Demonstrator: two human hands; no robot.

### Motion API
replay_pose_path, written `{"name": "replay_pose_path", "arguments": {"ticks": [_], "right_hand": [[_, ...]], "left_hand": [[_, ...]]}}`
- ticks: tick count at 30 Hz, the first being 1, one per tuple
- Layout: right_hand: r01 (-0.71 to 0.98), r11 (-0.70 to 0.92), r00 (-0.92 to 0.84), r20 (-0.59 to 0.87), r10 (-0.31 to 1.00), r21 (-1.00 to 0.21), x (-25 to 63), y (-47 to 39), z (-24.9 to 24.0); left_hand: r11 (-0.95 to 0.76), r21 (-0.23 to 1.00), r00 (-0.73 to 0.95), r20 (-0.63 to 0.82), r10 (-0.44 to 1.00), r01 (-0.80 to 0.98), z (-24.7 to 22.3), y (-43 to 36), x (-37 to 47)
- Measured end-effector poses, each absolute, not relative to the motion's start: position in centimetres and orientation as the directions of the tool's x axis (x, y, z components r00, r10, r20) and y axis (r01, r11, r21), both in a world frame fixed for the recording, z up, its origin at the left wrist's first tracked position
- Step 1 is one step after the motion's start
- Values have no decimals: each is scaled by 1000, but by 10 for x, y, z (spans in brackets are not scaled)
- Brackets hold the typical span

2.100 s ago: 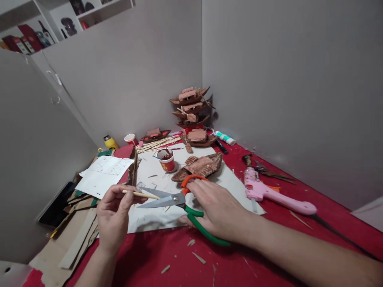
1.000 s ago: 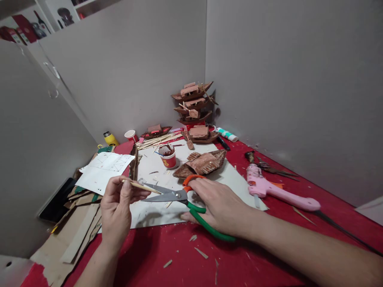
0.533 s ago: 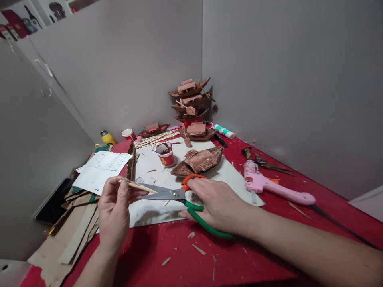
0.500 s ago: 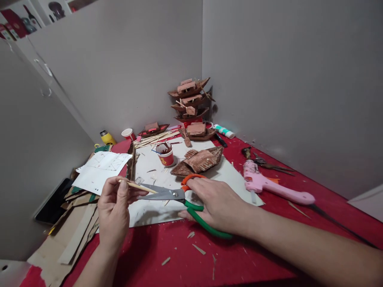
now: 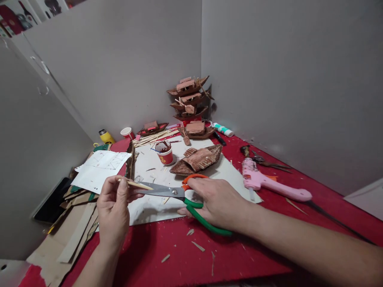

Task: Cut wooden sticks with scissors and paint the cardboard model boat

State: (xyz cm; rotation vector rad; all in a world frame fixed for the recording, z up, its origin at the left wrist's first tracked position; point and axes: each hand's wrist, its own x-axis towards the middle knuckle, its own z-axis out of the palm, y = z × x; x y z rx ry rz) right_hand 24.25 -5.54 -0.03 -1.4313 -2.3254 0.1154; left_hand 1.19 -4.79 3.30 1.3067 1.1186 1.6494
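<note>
Between thumb and fingers, my left hand [image 5: 114,205] pinches a thin pale wooden stick [image 5: 138,184]. My right hand [image 5: 220,205] grips a pair of scissors [image 5: 170,192] with one orange and one green handle. The scissor blades point left and lie against the stick, spread only slightly. Just beyond the scissors, a brown model boat [image 5: 199,160] with a ridged roof rests on white paper [image 5: 152,209]. A red and white paper cup [image 5: 164,153] with dark brown paint and a blue-handled tool in it stands to the boat's left.
A pink glue gun [image 5: 275,185] and pliers [image 5: 269,162] lie on the right of the red table [image 5: 239,255]. More model boats [image 5: 188,97] are stacked in the corner. Cardboard pieces [image 5: 74,235], a drawing [image 5: 103,165] and a dark tablet [image 5: 52,201] are at left. Thin sticks [image 5: 157,137] lie behind.
The scissor blades have closed further on the stick, and its cut end no longer reaches as far right. Both hands stay in nearly the same place; the view has shifted slightly.
</note>
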Motion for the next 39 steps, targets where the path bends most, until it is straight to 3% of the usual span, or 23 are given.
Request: {"name": "replay_pose_path", "arguments": {"ticks": [31,39], "right_hand": [[836,477,-403,287,869,-271,243,-55,-3],[839,483,-398,321,859,-251,241,-54,-6]], "left_hand": [[-428,904,-211,416,885,-14,33,-51,13],[-405,914,-317,380,869,-13,30,-49,15]]}}
